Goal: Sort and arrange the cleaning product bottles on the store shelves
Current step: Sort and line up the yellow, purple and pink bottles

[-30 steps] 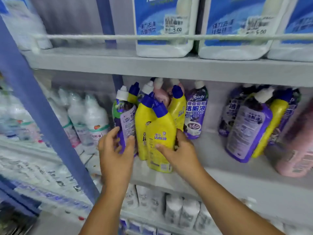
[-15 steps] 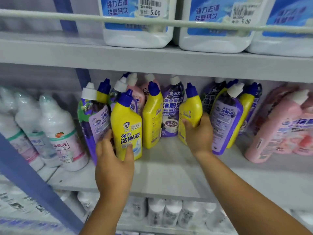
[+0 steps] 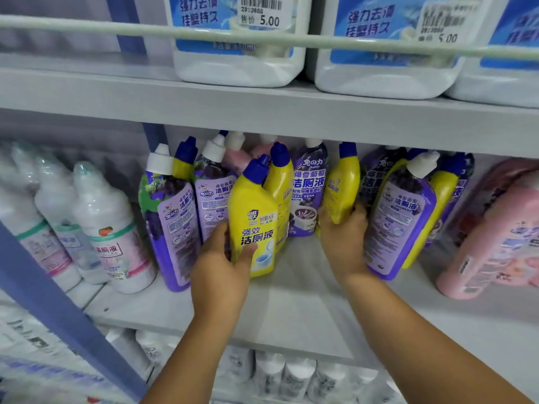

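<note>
On the middle shelf (image 3: 291,304) stand mixed toilet-cleaner bottles. My left hand (image 3: 221,263) grips the front yellow bottle (image 3: 253,223) with a blue cap, which stands on the shelf. My right hand (image 3: 344,237) holds a second yellow bottle (image 3: 342,188), tilted, just right of a dark purple bottle (image 3: 309,191). A third yellow bottle (image 3: 281,176) stands behind the front one. Purple bottles with white caps sit at the left (image 3: 172,217) and at the right (image 3: 399,217). Pink bottles (image 3: 490,228) lean at the far right.
White bottles (image 3: 108,223) with pink labels crowd the shelf's left end. Large white jugs (image 3: 236,53) sit on the upper shelf behind a rail (image 3: 87,26). A blue upright (image 3: 52,301) crosses the lower left. More white bottles (image 3: 280,374) fill the shelf below.
My right hand carried one yellow bottle away from the left group toward the right purple bottles. My left hand shifted from the purple bottle onto the front yellow bottle. The camera moved closer.
</note>
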